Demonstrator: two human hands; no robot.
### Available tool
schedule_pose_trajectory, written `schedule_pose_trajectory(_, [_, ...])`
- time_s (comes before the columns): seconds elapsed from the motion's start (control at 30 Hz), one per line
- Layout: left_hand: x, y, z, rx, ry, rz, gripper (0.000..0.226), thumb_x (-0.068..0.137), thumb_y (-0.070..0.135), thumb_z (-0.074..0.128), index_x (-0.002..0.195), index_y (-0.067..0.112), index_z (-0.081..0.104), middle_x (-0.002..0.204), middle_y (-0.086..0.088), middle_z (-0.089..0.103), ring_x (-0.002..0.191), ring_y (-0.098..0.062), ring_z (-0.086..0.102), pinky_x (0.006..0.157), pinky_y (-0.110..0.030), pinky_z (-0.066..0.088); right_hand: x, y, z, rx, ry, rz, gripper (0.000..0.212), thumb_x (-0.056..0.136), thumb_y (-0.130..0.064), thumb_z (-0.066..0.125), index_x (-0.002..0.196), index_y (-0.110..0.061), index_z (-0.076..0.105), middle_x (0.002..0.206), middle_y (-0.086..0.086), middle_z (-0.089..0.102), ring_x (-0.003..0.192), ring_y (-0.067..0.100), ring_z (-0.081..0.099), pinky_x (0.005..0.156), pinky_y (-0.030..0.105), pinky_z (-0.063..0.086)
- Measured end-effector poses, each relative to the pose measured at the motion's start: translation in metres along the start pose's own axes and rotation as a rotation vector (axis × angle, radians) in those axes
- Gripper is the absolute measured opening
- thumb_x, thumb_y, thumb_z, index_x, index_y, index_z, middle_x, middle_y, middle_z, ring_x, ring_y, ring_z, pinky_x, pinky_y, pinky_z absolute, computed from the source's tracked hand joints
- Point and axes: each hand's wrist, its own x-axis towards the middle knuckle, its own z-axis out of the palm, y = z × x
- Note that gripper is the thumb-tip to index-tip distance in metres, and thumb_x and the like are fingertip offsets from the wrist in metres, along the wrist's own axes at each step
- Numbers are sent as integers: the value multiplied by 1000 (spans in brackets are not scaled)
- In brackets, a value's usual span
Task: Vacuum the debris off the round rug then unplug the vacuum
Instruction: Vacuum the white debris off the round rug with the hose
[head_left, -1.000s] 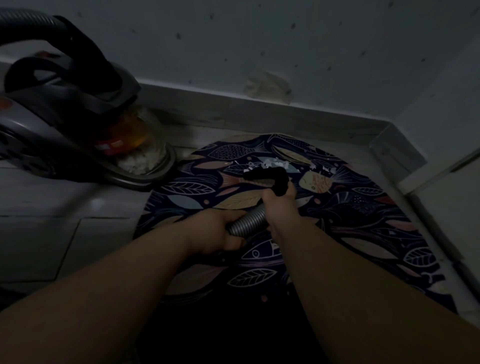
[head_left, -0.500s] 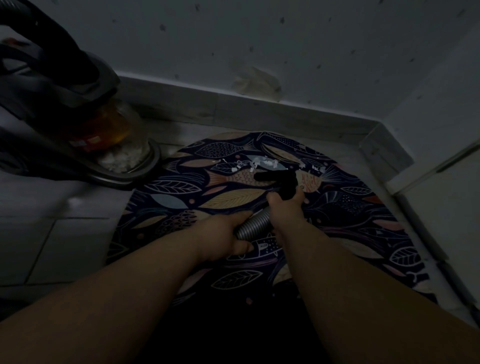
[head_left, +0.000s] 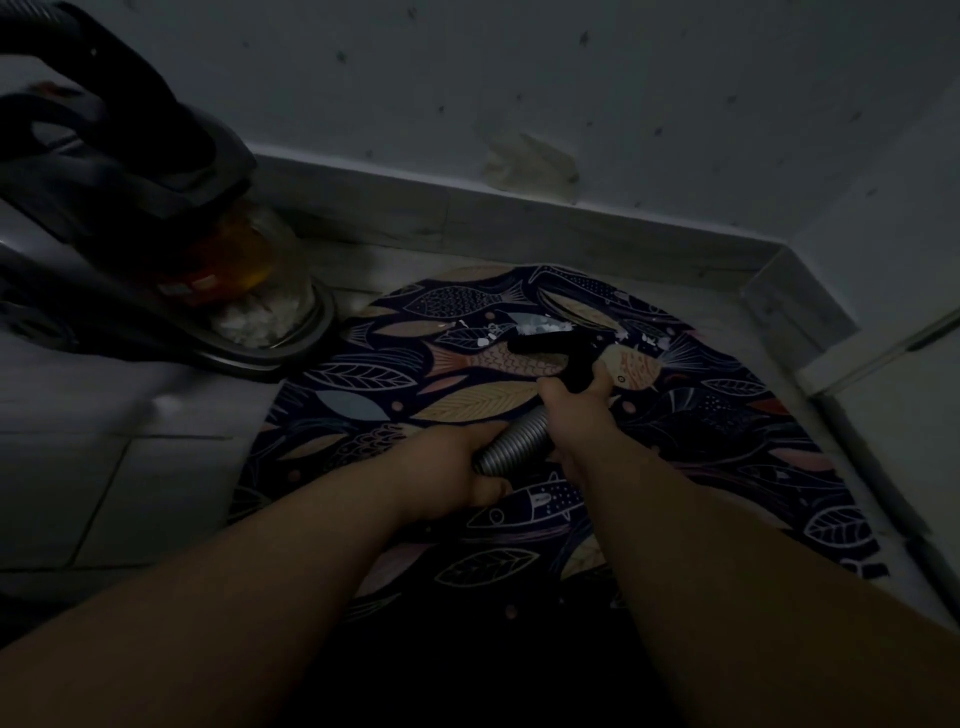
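White debris (head_left: 540, 329) flecked the fish-patterned round rug (head_left: 363, 402); left hand (head_left: 454, 475) and right hand (head_left: 574, 415) both gripped the ribbed hose (head_left: 514, 441).

Rug: round dark fish-patterned rug (head_left: 363, 405), lying flat.
Debris: white scraps (head_left: 540, 328) near far edge.
Vacuum: dark canister vacuum (head_left: 156, 249) at left; ribbed grey hose (head_left: 514, 441); black nozzle (head_left: 550, 348) just beside scraps.

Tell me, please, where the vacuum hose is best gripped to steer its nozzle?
Grip the rigid black neck behind the nozzle, from above on the near side, as the right hand does; it looks stiff and aims at the debris. The ribbed hose likely flexes, so the left hand only supports it.
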Motion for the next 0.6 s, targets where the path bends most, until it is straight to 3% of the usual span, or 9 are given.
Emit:
schedule_pose_trajectory(0.17, [-9, -8, -10, -28, 18, -23, 66, 85, 40, 63, 142, 43, 30, 114, 9, 61, 92, -7, 58, 80, -18, 47, -2, -3, 12, -21, -41, -17, 76, 96, -32, 54, 152, -43, 3, 126, 10, 43, 86, 28, 54, 86, 50, 54])
schedule_pose_trajectory(0.37, [-22, -18, -23, -41, 25, -46, 65, 86, 38, 62, 143, 37, 31, 102, 8, 60, 78, -4, 56, 62, -10, 44, -8, -9, 33, -34, -68, 2, 78, 94, -34, 56, 150, -48, 3, 138, 14, 44, 106, 38, 54, 92, 59, 50])
schedule_pose_trajectory(0.5, [-27, -29, -26, 4, 49, -74, 73, 86, 40, 61, 148, 34, 24, 126, 5, 57, 91, -5, 52, 77, -14, 39, -9, -9, 45, -22, -94, -7, 78, 95, -35, 55, 151, -47, 2, 139, 13, 44, 109, 37, 53, 94, 57, 49])
schedule_pose_trajectory(0.6, [-31, -38, -29, 15, 52, -78, 72, 86, 40, 61, 147, 35, 24, 130, 3, 56, 107, -11, 55, 82, -16, 39, -10, -8, 55, -4, -120, -24, 78, 96, -36, 56, 151, -47, 2, 138, 11, 45, 105, 34, 54, 93, 56, 50])
